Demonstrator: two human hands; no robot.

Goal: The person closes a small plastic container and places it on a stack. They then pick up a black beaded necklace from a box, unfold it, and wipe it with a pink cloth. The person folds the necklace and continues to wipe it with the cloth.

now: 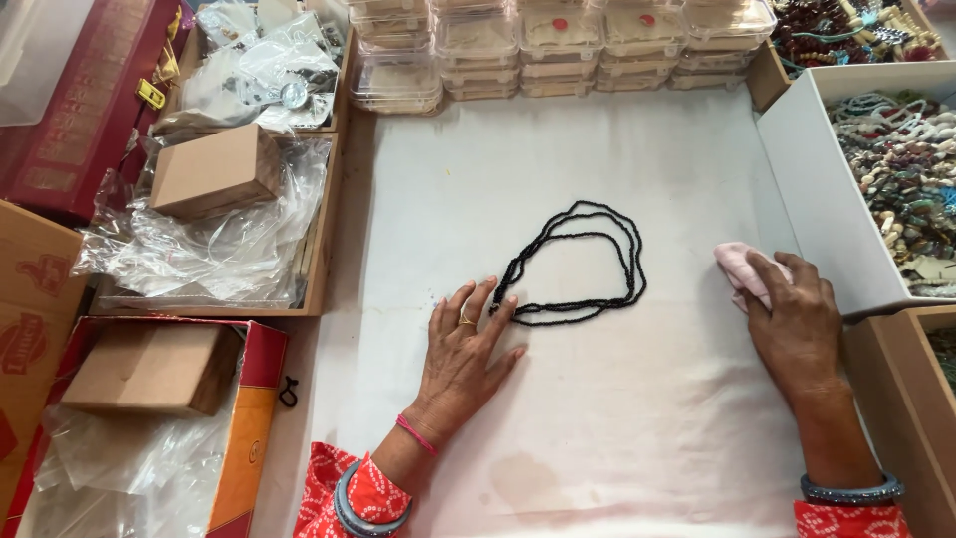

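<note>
Pinning black bead necklace (583, 264) left end, left hand (463, 354) flat, fingers spread; loop extends rightward; right hand (797, 324) curled over pink cloth (739, 267).

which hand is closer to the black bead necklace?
Left. The left hand has fingertips touching the black bead necklace at its lower-left end; the right hand is apart to its right, resting on a pink cloth.

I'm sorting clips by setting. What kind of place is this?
Probably a jewellery-making or bead-packing worktable. A black bead necklace lies on the white cloth, boxes of mixed beads sit at the right, and stacked clear plastic cases line the back.
</note>
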